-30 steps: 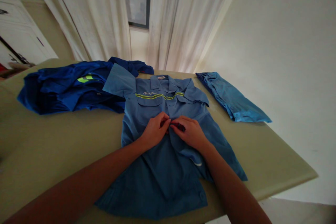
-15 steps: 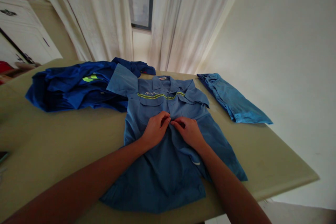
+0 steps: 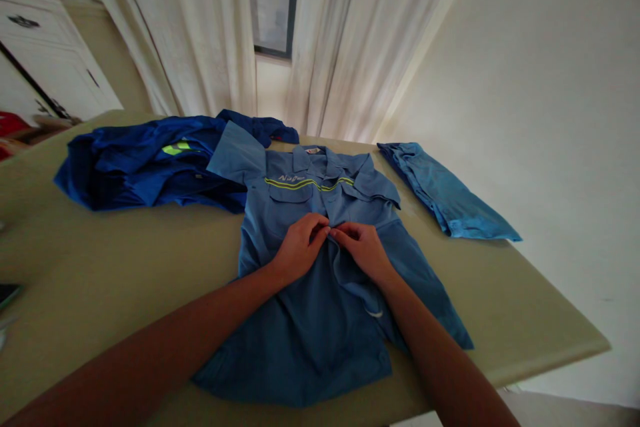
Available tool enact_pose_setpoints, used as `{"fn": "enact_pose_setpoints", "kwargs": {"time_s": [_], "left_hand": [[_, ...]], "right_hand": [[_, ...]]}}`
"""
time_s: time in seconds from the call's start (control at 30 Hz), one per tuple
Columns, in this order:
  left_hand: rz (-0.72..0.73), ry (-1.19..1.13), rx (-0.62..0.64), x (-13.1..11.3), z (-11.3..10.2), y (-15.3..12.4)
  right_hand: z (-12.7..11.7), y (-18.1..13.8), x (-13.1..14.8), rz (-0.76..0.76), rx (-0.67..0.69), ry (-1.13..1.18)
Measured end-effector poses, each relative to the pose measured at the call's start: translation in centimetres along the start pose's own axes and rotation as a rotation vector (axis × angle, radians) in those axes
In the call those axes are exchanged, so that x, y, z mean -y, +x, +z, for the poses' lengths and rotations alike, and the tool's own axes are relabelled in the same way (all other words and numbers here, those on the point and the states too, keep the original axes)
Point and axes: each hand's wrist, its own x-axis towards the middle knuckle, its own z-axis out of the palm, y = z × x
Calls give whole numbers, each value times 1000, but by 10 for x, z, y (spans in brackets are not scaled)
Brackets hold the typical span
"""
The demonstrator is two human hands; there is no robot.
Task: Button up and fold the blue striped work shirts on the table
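Both left hand (image 3: 303,248) and right hand (image 3: 363,250) pinched the blue shirt (image 3: 305,347) mid-frame, fingers (image 3: 315,221) nearly closed; higher on my feed I read lettering (image 3: 286,178) starting "N", collar label (image 3: 313,151) illegible.

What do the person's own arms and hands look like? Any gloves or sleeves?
The left hand and right hand are ungloved. The left forearm and right forearm are bare, with no sleeve, watch, bracelet or marking in view. Parts of both hands are hidden, so I cannot rule out rings.

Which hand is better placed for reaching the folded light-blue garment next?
Probably the right hand: it is nearer the folded garment, while the left hand lies farther across. Both pinch the shirt.
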Motion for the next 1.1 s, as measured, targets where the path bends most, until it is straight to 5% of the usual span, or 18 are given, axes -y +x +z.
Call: {"fn": "enact_pose_setpoints", "kwargs": {"time_s": [0.43, 1.1], "left_hand": [[-79, -36, -1, 7, 1, 4], [-196, -255, 41, 10, -1, 6]], "right_hand": [[-2, -6, 5, -321, -95, -347], [3, -2, 2, -103, -106, -26]]}}
